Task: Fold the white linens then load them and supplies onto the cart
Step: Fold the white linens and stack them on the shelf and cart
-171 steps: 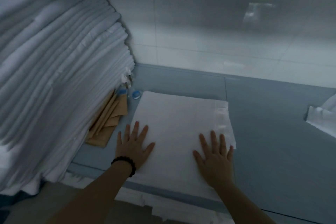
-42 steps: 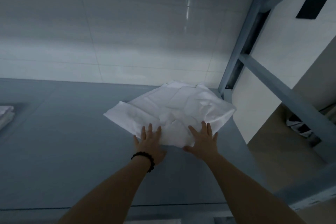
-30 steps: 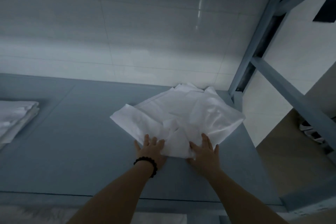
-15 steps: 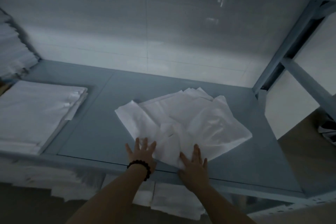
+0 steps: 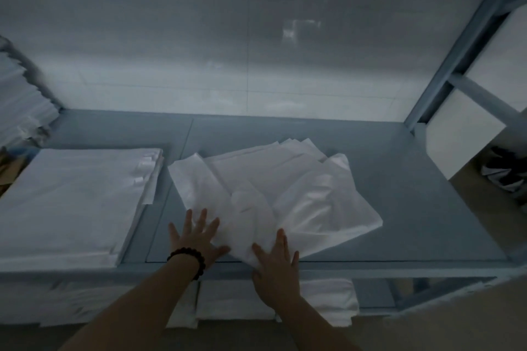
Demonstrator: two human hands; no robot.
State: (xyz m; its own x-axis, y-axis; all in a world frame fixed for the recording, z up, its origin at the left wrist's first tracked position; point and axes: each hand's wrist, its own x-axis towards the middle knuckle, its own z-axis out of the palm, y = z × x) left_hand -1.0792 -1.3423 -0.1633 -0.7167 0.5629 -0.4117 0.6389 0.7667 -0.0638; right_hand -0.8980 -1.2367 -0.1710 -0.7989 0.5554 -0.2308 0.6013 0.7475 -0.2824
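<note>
A loose, crumpled white linen [image 5: 273, 196] lies on the grey-blue shelf [image 5: 413, 208], its near corner at the shelf's front edge. My left hand [image 5: 196, 236] lies flat with fingers spread at the linen's near left edge; a dark bead bracelet is on that wrist. My right hand [image 5: 275, 268] presses flat on the linen's near corner at the front lip of the shelf. Neither hand grips the cloth. A neatly folded white linen stack [image 5: 74, 202] rests on the shelf to the left.
A tall pile of white linens [image 5: 20, 100] stands at the far left against the tiled wall. More folded linens [image 5: 273, 305] sit on the lower shelf below my hands. The shelf's blue upright post [image 5: 445, 65] rises at the right.
My hands left the folded stack and went to the crumpled linen on the right. Over the last second they slid it towards the shelf's front edge and somewhat left.
</note>
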